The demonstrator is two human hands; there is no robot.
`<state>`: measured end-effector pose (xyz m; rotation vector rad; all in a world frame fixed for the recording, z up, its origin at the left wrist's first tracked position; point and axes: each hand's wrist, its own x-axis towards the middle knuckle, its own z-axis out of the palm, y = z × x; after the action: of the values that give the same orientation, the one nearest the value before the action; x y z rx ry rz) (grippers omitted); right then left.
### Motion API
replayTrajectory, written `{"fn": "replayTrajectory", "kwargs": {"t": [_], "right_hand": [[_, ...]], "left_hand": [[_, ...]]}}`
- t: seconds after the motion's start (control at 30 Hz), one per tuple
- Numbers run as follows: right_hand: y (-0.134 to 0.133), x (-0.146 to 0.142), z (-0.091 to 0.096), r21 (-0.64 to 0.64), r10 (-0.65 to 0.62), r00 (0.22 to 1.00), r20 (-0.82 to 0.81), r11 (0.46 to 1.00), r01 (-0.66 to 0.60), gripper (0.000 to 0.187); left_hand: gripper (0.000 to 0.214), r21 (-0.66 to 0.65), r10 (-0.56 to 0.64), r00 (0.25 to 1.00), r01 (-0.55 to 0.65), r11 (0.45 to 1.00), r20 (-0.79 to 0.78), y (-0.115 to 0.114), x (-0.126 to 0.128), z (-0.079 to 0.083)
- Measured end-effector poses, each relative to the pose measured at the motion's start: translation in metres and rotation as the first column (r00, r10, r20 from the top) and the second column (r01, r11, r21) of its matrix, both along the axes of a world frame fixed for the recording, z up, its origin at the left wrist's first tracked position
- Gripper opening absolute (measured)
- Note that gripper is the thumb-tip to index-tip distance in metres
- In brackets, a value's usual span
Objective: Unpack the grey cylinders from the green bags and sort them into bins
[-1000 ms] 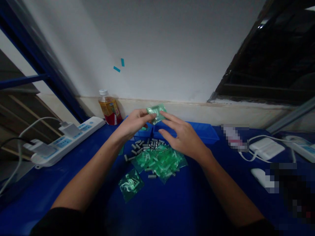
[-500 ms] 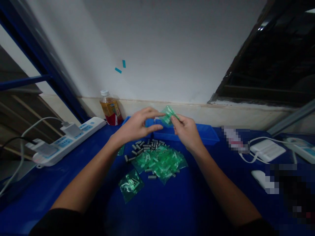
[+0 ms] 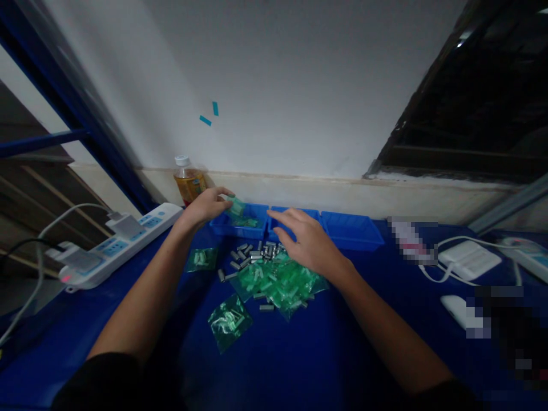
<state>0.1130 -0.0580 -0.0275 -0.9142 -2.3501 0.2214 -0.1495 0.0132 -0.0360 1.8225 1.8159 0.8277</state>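
My left hand pinches a small green plastic bag over the left blue bin, where more green bags lie. My right hand is held with its fingers apart in front of the middle blue bin, with nothing in it. Below it lies a heap of green translucent bags and pieces. Several short metal cylinders are scattered along the heap's left and back edges. Two filled green bags lie apart, one near the front and one farther left.
A third blue bin stands at the right of the row, against the wall. At the left are a white power strip with plugs and a drink bottle. A white adapter with cables lies at the right.
The green bag has passed from my right hand to my left, which has moved left over the left bin. My right hand has let go, its fingers now spread, and shifted slightly left and down.
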Motion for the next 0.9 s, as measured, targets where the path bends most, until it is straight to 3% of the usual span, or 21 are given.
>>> {"fn": "replayTrajectory", "kwargs": {"t": [0.17, 0.27, 0.37, 0.47, 0.63, 0.8, 0.9], "right_hand": [[-0.018, -0.002, -0.002, -0.216, 0.199, 0.899, 0.389, 0.969, -0.121, 0.040], [-0.043, -0.015, -0.007, -0.237, 0.298, 0.851, 0.431, 0.948, -0.212, 0.038], [-0.070, -0.029, -0.016, -0.186, 0.394, 0.826, 0.402, 0.919, -0.347, 0.039], [-0.088, -0.039, -0.029, -0.116, 0.438, 0.805, 0.401, 0.895, -0.430, 0.035], [-0.096, -0.046, -0.046, -0.002, 0.387, 0.831, 0.399, 0.907, -0.421, 0.020], [-0.094, -0.051, -0.050, 0.042, 0.352, 0.849, 0.394, 0.916, -0.399, 0.014], [-0.094, -0.052, -0.049, 0.084, 0.345, 0.841, 0.417, 0.907, -0.413, 0.013]], "left_hand": [[0.042, -0.061, 0.083, 0.918, -0.115, 0.992, -0.387, 0.013, -0.020, -0.022], [0.046, 0.039, 0.200, 0.823, -0.213, 0.976, -0.532, 0.005, -0.011, -0.021], [0.048, 0.115, 0.240, 0.784, -0.213, 0.970, -0.573, 0.000, -0.007, -0.015], [0.041, 0.038, 0.172, 0.765, -0.190, 0.981, -0.621, 0.002, -0.011, -0.012], [0.047, -0.151, -0.014, 0.718, -0.127, 0.980, -0.696, 0.005, -0.009, -0.012], [0.059, -0.320, -0.193, 0.687, -0.060, 0.946, -0.700, -0.002, 0.006, -0.010], [0.058, -0.355, -0.228, 0.695, -0.042, 0.934, -0.682, -0.005, 0.008, -0.008]]}}
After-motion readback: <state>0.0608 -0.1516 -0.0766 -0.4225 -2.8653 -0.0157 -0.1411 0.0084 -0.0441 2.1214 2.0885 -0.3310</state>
